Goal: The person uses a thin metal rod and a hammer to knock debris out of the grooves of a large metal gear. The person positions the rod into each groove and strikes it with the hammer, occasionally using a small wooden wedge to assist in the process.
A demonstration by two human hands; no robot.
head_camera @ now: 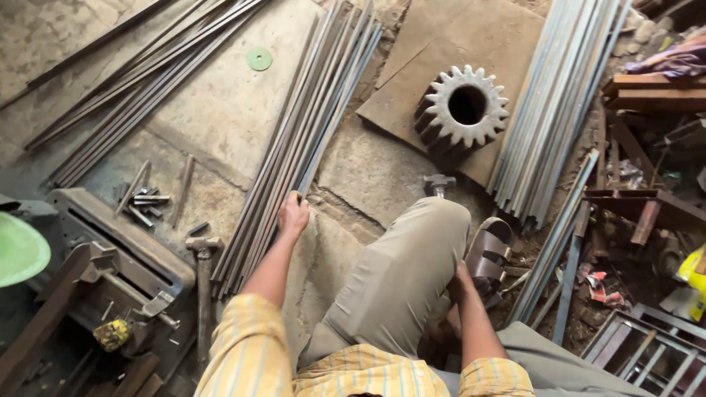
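Nearest are the yellow striped sleeves (pixel 250 353) and a bent knee in tan trousers (pixel 401 272). The right hand (pixel 462 283) is down beside that knee, just behind a brown sandal (pixel 489 254), and it is mostly hidden, so I cannot tell whether it is closed or loose. Near left, a hammer (pixel 203 283) lies on the floor with its head away from the person, beside a heavy grey metal machine (pixel 118 246) and a green plastic dish (pixel 18 250) at the left edge. Near right, a clutter of scrap metal frames (pixel 647 345) fills the corner.

The left arm stretches forward, and the left hand (pixel 293 215) grips the near end of one rod in a long bundle of thin metal rods (pixel 309 125), fingers curled round it. This bundle lies on the stone floor (pixel 220 110), running from near left up to the far middle. A few short bolts (pixel 143 202) lie scattered left of it.

Just past the knee stands a small T-shaped metal piece (pixel 439 184). Beyond it a big toothed gear (pixel 460 110) rests on a brown board (pixel 434 51). To its right lies a second bundle of lighter steel bars (pixel 562 103), and far left a third bundle of dark rods (pixel 140 81) lies across the floor, with a small green disc (pixel 259 58) between it and the middle bundle
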